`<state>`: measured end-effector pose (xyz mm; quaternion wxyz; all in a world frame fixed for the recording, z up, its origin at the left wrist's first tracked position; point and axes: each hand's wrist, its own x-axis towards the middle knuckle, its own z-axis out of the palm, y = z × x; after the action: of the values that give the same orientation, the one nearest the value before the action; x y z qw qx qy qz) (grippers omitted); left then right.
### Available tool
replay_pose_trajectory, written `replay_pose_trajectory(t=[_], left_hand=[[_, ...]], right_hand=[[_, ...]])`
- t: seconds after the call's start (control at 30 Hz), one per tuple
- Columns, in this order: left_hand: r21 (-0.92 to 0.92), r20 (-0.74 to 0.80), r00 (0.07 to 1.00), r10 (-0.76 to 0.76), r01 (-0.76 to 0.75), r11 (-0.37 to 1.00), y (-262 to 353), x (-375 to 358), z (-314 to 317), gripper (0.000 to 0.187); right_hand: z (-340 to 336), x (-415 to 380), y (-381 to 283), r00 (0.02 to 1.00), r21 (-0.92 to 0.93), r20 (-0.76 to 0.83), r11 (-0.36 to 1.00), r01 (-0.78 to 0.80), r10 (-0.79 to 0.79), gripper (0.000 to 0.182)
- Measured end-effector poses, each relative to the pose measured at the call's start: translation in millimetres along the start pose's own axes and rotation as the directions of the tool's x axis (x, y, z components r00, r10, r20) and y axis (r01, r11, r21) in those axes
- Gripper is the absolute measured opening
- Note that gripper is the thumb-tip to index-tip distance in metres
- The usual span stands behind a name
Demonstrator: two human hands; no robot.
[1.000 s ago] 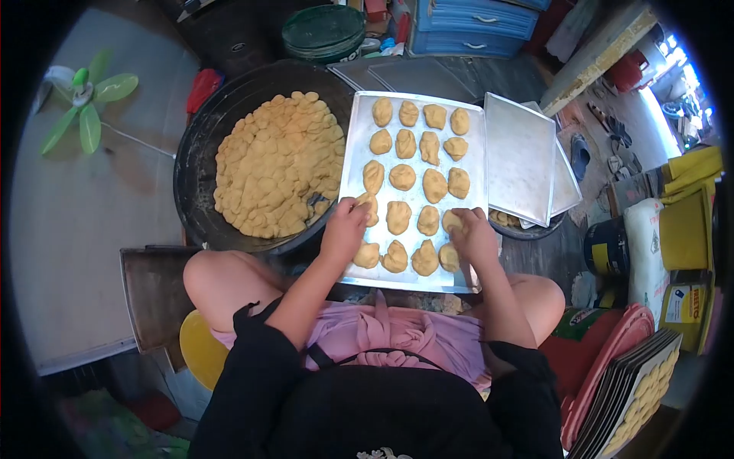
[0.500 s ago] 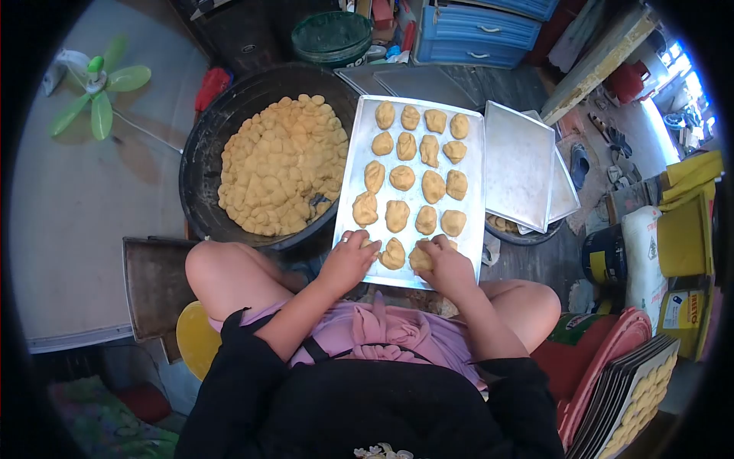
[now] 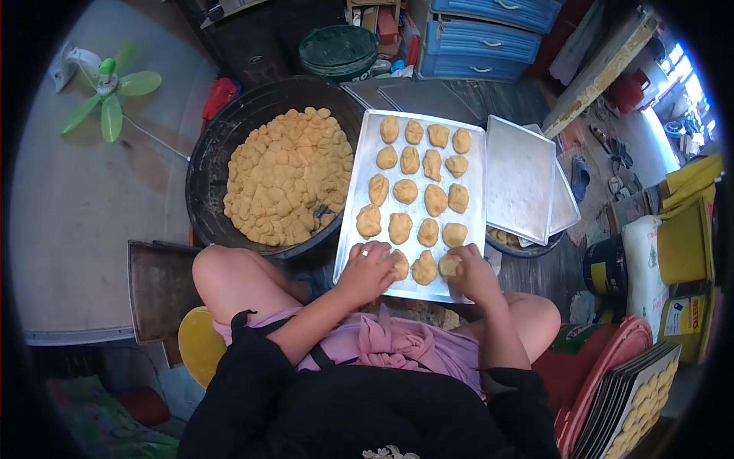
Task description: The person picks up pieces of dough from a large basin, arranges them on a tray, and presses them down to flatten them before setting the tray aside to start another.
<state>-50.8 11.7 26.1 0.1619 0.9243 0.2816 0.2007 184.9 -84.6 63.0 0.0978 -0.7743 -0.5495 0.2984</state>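
Note:
A metal tray (image 3: pixel 417 210) lies in front of me with several rows of light brown dough pieces. My left hand (image 3: pixel 368 271) is over the near left of the tray, its curled fingers on a dough piece (image 3: pixel 400 265) and hiding the row's left end. At the near right, my right hand (image 3: pixel 475 277) has its fingers around another dough piece (image 3: pixel 449 266). Between the hands sits an uncovered dough piece (image 3: pixel 424 268). Left of the tray, a large black basin (image 3: pixel 200 195) holds a heap of similar dough.
Two empty trays (image 3: pixel 520 180) rest over a second basin at the right. Filled trays (image 3: pixel 638 402) stand stacked at lower right beside a red tub (image 3: pixel 566 359). A green basin (image 3: pixel 338 50) and blue drawers (image 3: pixel 482 46) are at the back; a fan (image 3: pixel 108 88) is at left.
Both hands have shifted right along the near row. My left hand has moved onto another dough piece, my right hand is at the row's right end, and the middle piece is uncovered.

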Motion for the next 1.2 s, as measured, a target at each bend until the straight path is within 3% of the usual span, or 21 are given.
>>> replay_pose_trajectory(t=[0.07, 0.1, 0.13, 0.17, 0.23, 0.3, 0.33, 0.4, 0.53, 0.6, 0.63, 0.67, 0.7, 0.77, 0.8, 0.83, 0.87, 0.9, 1.0, 1.07, 1.2], left_hand=[[-0.112, -0.06, 0.996, -0.073, 0.066, 0.991, -7, 1, -7, 0.029], [-0.229, -0.105, 0.983, -0.153, 0.126, 0.965, -13, 0, -12, 0.028], [-0.469, 0.004, 0.955, -0.295, 0.263, 0.843, -19, 2, -21, 0.027], [-0.661, 0.15, 0.903, -0.402, 0.394, 0.639, -24, 6, -29, 0.026], [-0.889, 0.441, 0.776, -0.452, 0.448, -0.098, -36, 12, -38, 0.048], [-0.822, 0.517, 0.777, -0.359, 0.335, -0.46, -21, 26, -78, 0.053], [-0.816, 0.526, 0.768, -0.365, 0.334, -0.472, -36, 22, -75, 0.053], [-0.826, 0.483, 0.831, -0.277, 0.327, -0.459, -76, 6, -73, 0.057], [-0.927, 0.372, 0.763, -0.529, 0.281, -0.247, -124, -9, -108, 0.057], [-0.993, -0.093, 0.434, -0.896, -0.111, 0.049, -137, -6, -109, 0.047], [-0.991, -0.098, 0.415, -0.905, -0.12, 0.053, -151, -13, -104, 0.047], [-0.786, -0.479, 0.301, -0.825, 0.271, 0.556, -168, -23, -92, 0.042], [-0.246, -0.756, 0.352, -0.552, 0.629, 0.738, -182, -37, -81, 0.037], [-0.546, -0.023, 0.643, -0.766, 0.633, 0.548, -194, -75, -74, 0.029], [-0.483, 0.33, 0.612, -0.719, 0.764, 0.428, -189, -82, -71, 0.018], [-0.398, 0.527, 0.702, -0.48, 0.702, 0.59, -196, -98, -50, 0.016], [-0.237, 0.696, 0.623, -0.356, 0.668, 0.706, -186, -106, -33, 0.019], [-0.054, 0.866, 0.395, -0.307, 0.685, 0.726, -171, -103, -19, 0.027], [-0.108, 0.923, 0.371, -0.099, 0.497, 0.861, -134, -121, 61, 0.029], [-0.24, 0.675, 0.726, -0.129, 0.382, 0.893, -113, -146, 117, 0.024], [-0.194, 0.68, 0.719, -0.145, 0.367, 0.91, -140, -96, 135, 0.023]], right_hand=[[1, 5, 12, 0.955, 0.205, -0.274, 0.963, 0.176, -0.116, 0.042], [-10, 4, -4, 0.981, 0.548, -0.192, 0.833, 0.075, 0.037, 0.041], [-18, 7, -19, 0.969, 0.618, -0.243, 0.776, 0.127, 0.035, 0.041], [-23, 12, -33, 0.957, 0.68, -0.286, 0.713, 0.172, 0.043, 0.041], [-21, 24, -76, 0.933, 0.807, -0.35, 0.48, 0.344, -0.081, 0.047], [-22, 32, -123, 0.919, 0.835, -0.175, 0.441, 0.329, -0.354, 0.052], [-22, 28, -146, 0.909, 0.797, -0.159, 0.494, 0.349, -0.387, 0.053], [0, 36, -158, 0.786, 0.512, -0.358, 0.598, 0.617, -0.504, 0.051], [19, 21, -153, 0.848, 0.597, -0.136, 0.641, 0.483, -0.512, 0.045], [37, 15, -137, 0.901, 0.669, -0.065, 0.651, 0.359, -0.43, 0.04], [41, 14, -129, 0.895, 0.665, -0.048, 0.654, 0.36, -0.444, 0.04], [45, 12, -120, 0.913, 0.615, -0.108, 0.695, 0.372, -0.394, 0.039], [50, 10, -111, 0.924, 0.566, -0.168, 0.733, 0.376, -0.344, 0.037], [58, 10, -87, 0.967, 0.651, -0.13, 0.717, 0.252, -0.221, 0.033], [58, 10, -81, 0.979, 0.713, -0.117, 0.673, 0.199, -0.165, 0.034], [57, 12, -75, 0.989, 0.739, -0.075, 0.658, 0.141, -0.128, 0.034], [57, 16, -71, 0.996, 0.764, -0.042, 0.639, 0.087, -0.085, 0.034], [53, 19, -76, 0.997, 0.763, -0.046, 0.643, 0.071, -0.056, 0.03], [56, 33, -85, 0.971, 0.633, -0.18, 0.737, 0.237, -0.157, 0.026], [49, 30, -98, 0.942, 0.465, -0.206, 0.821, 0.332, -0.264, 0.026], [70, 18, -85, 0.81, 0.319, -0.269, 0.745, 0.586, -0.522, 0.027]])
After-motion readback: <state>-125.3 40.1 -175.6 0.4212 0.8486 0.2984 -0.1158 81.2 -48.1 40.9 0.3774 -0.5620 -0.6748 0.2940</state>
